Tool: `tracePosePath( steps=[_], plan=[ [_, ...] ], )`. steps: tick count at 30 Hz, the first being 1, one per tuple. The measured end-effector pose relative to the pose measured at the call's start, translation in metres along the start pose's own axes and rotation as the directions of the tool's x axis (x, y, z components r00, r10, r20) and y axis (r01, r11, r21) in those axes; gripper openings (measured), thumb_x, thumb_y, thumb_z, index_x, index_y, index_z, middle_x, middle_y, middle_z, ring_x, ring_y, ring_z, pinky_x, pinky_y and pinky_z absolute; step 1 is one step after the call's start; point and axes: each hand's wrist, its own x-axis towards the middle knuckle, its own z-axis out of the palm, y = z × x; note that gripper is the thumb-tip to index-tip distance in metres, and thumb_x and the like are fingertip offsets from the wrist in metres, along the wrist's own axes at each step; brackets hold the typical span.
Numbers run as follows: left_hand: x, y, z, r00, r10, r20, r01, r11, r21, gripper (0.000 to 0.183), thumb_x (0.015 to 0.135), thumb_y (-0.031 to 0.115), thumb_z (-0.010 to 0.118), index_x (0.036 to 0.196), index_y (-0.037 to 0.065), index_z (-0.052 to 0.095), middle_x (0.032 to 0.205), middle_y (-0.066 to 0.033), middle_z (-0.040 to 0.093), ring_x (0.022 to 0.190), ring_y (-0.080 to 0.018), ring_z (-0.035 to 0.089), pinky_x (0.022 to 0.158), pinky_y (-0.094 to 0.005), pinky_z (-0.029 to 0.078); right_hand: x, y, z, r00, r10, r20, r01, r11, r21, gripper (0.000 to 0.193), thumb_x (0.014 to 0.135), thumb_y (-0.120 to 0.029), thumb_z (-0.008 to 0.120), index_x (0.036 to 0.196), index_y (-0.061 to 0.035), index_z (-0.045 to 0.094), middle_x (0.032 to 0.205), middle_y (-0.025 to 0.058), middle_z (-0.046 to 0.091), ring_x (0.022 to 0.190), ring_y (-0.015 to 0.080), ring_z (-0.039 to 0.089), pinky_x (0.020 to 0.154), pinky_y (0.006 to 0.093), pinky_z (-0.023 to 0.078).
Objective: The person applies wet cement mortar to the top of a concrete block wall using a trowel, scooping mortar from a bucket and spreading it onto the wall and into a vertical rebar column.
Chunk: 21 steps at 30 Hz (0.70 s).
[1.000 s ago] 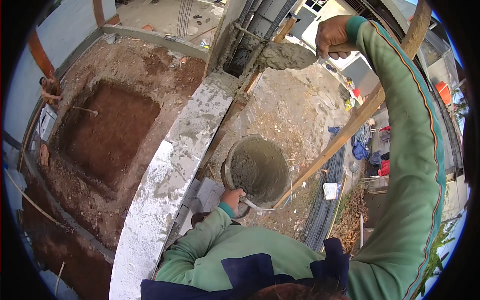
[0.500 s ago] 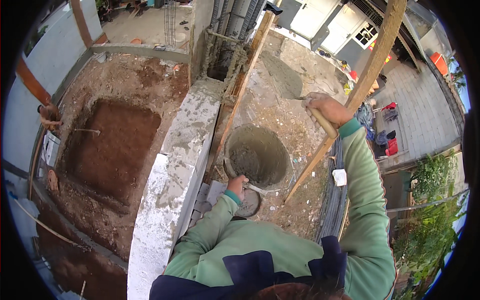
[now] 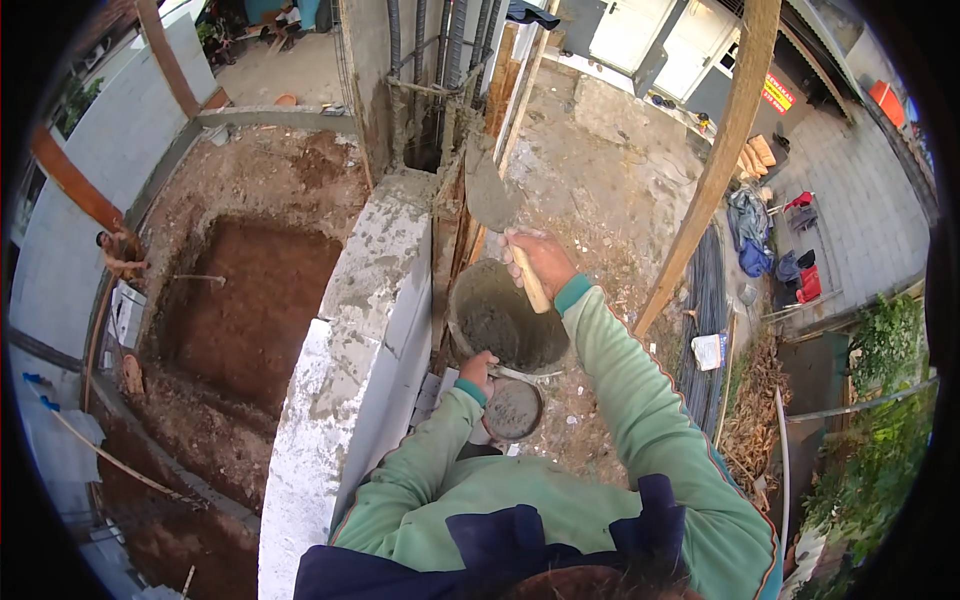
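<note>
My right hand (image 3: 543, 262) is closed around the wooden handle of a trowel (image 3: 490, 196). The mortar-coated blade points up and left, in front of the foot of the column, above the far side of a bucket (image 3: 465, 290). Wet grey mortar (image 3: 490, 328) lies in the bucket. At the bucket's near edge, my left hand (image 3: 477, 371) is closed on the rim; its fingertips are partly hidden. Just nearer stands a smaller round container (image 3: 514, 410) with grey mortar inside. To the left, a pale block wall (image 3: 335, 350) bears mortar smears along its top.
A column with upright steel bars (image 3: 420, 60) rises at the wall's far end. A slanted timber prop (image 3: 700, 200) stands to the right, beside bundled rods (image 3: 708, 310). Left of the wall is a square earth pit (image 3: 250, 310). Another person (image 3: 122, 255) is at the far left.
My right hand has swung left with the trowel, from beside the timber prop to over the bucket and near the column. My left hand stays at the bucket's rim. The view has shifted slightly.
</note>
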Motion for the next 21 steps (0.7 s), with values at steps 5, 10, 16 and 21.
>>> tracePosePath(
  steps=[5, 10, 16, 21],
  plan=[
    [0.037, -0.003, -0.011, 1.000, -0.008, 0.014, 0.008, 1.000, -0.009, 0.017, 0.082, 0.015, 0.058, 0.097, 0.007, 0.055, 0.110, -0.0128, 0.055, 0.104, -0.0348, 0.055, 0.091, -0.0599, 0.047, 0.015, 0.015, 0.002, 0.984, -0.088, -0.154, 0.061, 0.983, -0.172, 0.020, 0.095, -0.028, 0.059, 0.092, -0.0078, 0.057, 0.070, 0.0010, 0.055, 0.052, 0.0115, 0.051, 0.044, 0.0264, 0.042],
    [0.044, 0.002, 0.002, 1.000, -0.016, 0.003, 0.016, 0.999, -0.029, 0.022, 0.079, 0.015, 0.060, 0.099, 0.007, 0.054, 0.117, -0.0131, 0.050, 0.109, -0.0364, 0.052, 0.092, -0.0623, 0.046, -0.018, 0.061, -0.048, 0.932, -0.261, -0.252, 0.024, 0.739, -0.673, 0.027, 0.093, -0.031, 0.060, 0.092, -0.0038, 0.060, 0.077, 0.0079, 0.063, 0.061, 0.0182, 0.061, 0.054, 0.0338, 0.050],
    [0.059, 0.009, -0.005, 0.999, -0.009, 0.037, 0.007, 0.999, 0.043, 0.028, 0.079, 0.013, 0.060, 0.105, 0.007, 0.051, 0.123, -0.0127, 0.045, 0.111, -0.0378, 0.051, 0.092, -0.0609, 0.048, -0.088, 0.036, -0.064, 0.892, -0.388, -0.230, -0.318, -0.180, -0.931, 0.036, 0.088, -0.037, 0.060, 0.100, -0.0028, 0.066, 0.096, 0.0192, 0.067, 0.090, 0.0391, 0.065, 0.078, 0.0490, 0.053],
    [0.025, 0.020, 0.026, 1.000, -0.013, -0.029, 0.015, 0.996, 0.093, 0.025, 0.084, 0.010, 0.052, 0.108, 0.002, 0.050, 0.118, -0.0171, 0.054, 0.108, -0.0380, 0.056, 0.092, -0.0618, 0.050, -0.048, -0.068, -0.032, 0.699, -0.712, -0.066, -0.246, -0.153, -0.957, 0.026, 0.089, -0.028, 0.059, 0.095, -0.0025, 0.064, 0.096, 0.0171, 0.065, 0.085, 0.0355, 0.067, 0.069, 0.0467, 0.055]
  ],
)
